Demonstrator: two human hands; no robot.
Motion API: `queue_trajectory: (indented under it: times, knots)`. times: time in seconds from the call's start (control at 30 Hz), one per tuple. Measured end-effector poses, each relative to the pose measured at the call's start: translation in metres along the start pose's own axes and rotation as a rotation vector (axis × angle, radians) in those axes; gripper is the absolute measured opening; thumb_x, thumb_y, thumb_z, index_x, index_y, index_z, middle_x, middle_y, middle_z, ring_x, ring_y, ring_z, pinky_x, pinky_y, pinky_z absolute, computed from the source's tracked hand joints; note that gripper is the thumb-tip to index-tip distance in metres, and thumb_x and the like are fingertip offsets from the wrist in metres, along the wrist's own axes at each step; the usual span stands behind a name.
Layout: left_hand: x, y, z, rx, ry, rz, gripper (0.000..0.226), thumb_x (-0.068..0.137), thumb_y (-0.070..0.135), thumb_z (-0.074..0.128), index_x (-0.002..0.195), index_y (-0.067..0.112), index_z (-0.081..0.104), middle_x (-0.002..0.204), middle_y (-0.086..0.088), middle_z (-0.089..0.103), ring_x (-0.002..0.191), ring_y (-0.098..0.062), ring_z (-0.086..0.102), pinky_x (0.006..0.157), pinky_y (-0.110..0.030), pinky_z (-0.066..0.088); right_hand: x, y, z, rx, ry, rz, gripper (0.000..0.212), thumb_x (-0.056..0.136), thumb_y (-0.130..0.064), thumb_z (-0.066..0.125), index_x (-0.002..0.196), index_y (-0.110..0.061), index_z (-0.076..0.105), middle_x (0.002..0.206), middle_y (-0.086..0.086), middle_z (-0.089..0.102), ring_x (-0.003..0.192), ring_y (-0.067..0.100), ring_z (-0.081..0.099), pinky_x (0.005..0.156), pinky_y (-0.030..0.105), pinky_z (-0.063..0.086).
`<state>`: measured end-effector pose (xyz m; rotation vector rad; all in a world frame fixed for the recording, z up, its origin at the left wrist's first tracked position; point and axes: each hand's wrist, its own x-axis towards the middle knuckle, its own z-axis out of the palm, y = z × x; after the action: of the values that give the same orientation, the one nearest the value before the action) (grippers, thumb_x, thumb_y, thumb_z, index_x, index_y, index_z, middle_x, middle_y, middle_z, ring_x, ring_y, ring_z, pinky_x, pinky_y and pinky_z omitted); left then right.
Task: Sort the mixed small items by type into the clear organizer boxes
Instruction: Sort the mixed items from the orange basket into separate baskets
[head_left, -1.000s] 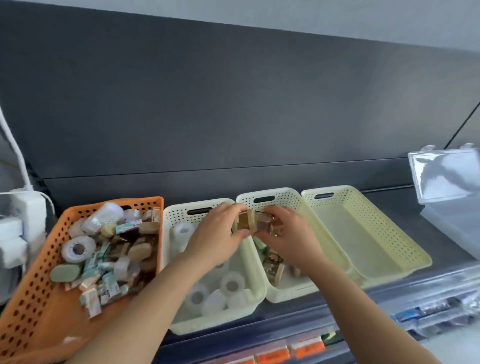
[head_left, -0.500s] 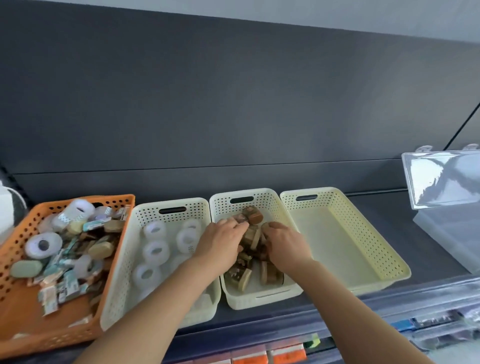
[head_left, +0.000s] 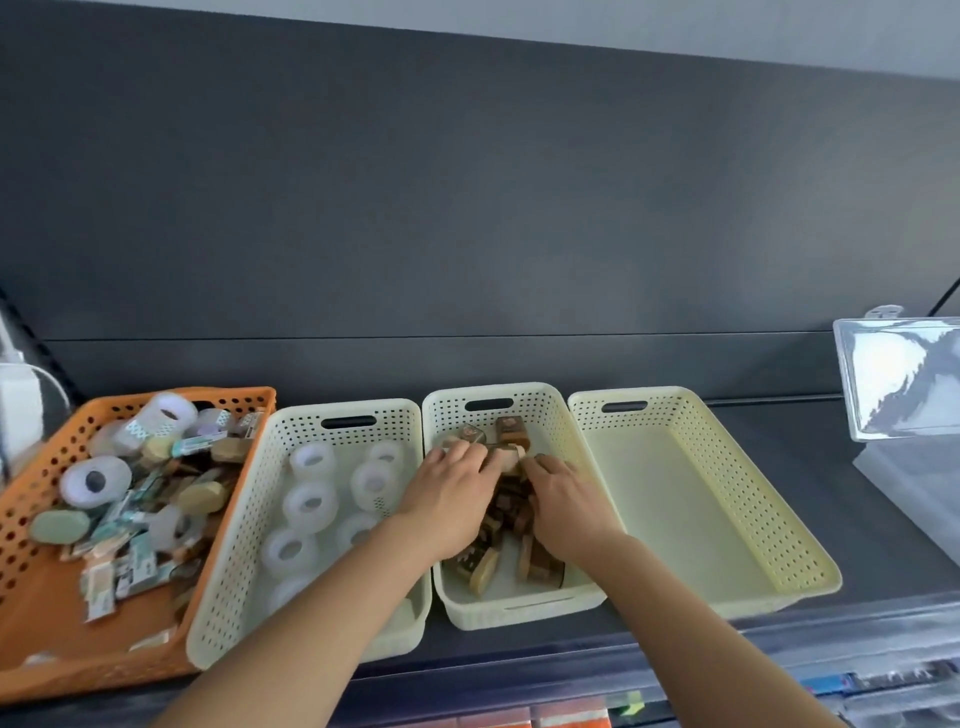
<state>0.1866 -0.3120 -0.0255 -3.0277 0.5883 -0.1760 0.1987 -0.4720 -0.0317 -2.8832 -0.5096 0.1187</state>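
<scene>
Both my hands are down inside the middle cream basket (head_left: 558, 415), which holds several brown and tan blocks (head_left: 540, 564). My left hand (head_left: 452, 499) and my right hand (head_left: 566, 506) meet at a pale tan block (head_left: 511, 460), fingers curled on it from either side. Two more brown blocks (head_left: 511, 431) stand at the basket's far end. The orange basket (head_left: 31, 525) on the left holds the mixed items: tape rolls, flat packets, oval pieces. The cream basket (head_left: 249, 519) beside it holds several clear tape rolls (head_left: 310, 505).
An empty cream basket (head_left: 737, 499) stands right of the middle one. A clear organizer box with its lid up (head_left: 898, 379) is at the far right. All sit on a dark shelf (head_left: 857, 525) against a dark back panel. White plug gear is at the far left.
Both hands came down from above the basket rims into the middle basket, bringing the brown blocks they held with them. The view has shifted right.
</scene>
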Motion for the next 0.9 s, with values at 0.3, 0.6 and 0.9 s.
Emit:
queue_trajectory:
  times: [0.3, 0.6, 0.9]
  knots:
    - [0.006, -0.014, -0.001, -0.139, -0.042, -0.033, 0.043, 0.095, 0.012, 0.047, 0.137, 0.009, 0.045, 0.156, -0.008, 0.023, 0.144, -0.023, 0.016, 0.117, -0.035, 0.018, 0.003, -0.003, -0.004, 0.11, 0.038, 0.009, 0.055, 0.092, -0.01, 0.043, 0.144, -0.015, 0.027, 0.144, 0.005, 0.039, 0.133, 0.024, 0.035, 0.108, 0.033, 0.033]
    - [-0.056, -0.063, -0.035, -0.184, 0.102, -0.234, 0.029, 0.093, 0.021, 0.05, 0.121, 0.02, 0.058, 0.119, 0.005, 0.055, 0.117, -0.015, 0.045, 0.094, -0.036, 0.044, 0.025, -0.057, -0.007, 0.147, 0.302, -0.205, 0.038, 0.088, -0.022, 0.056, 0.126, -0.018, 0.058, 0.115, 0.002, 0.062, 0.109, 0.024, 0.055, 0.086, 0.035, 0.049]
    - [-0.167, -0.14, -0.057, -0.096, -0.028, -0.5, 0.016, 0.091, 0.022, 0.051, 0.103, 0.024, 0.062, 0.102, 0.006, 0.057, 0.095, -0.017, 0.057, 0.074, -0.038, 0.052, 0.025, -0.175, -0.003, 0.283, 0.193, -0.536, 0.033, 0.087, -0.024, 0.063, 0.119, -0.019, 0.064, 0.121, 0.0, 0.06, 0.116, 0.022, 0.052, 0.09, 0.032, 0.046]
